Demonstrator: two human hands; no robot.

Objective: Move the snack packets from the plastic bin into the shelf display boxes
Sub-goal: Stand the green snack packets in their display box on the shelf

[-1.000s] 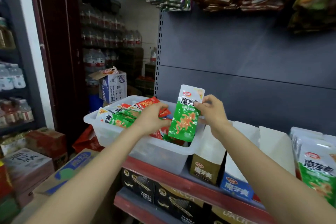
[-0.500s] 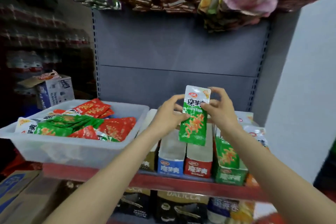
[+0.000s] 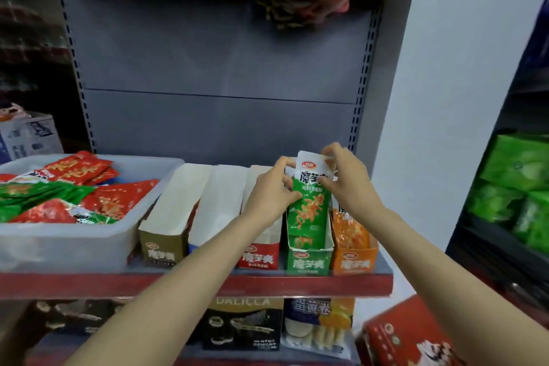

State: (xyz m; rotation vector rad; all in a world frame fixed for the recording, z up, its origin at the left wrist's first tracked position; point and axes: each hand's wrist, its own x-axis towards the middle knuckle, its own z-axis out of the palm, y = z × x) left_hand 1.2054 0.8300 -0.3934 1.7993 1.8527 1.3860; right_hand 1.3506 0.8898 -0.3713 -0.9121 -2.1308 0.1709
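- Green konjac snack packet [image 3: 309,205] stands upright between both hands, its lower end inside the green display box [image 3: 310,257].
- Left hand [image 3: 271,192] fingers curl on its left edge; right hand [image 3: 346,178] pinches its top.
- Plastic bin [image 3: 59,246], well left of the fingers, holds red and green packets.

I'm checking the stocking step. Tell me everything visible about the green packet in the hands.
The green snack packet is a glossy plastic pouch, white at the top with a red logo and dark characters, green below with an orange picture. It stands upright, its lower end in the green display box against other green packets. The left hand and right hand pinch its upper part from either side.
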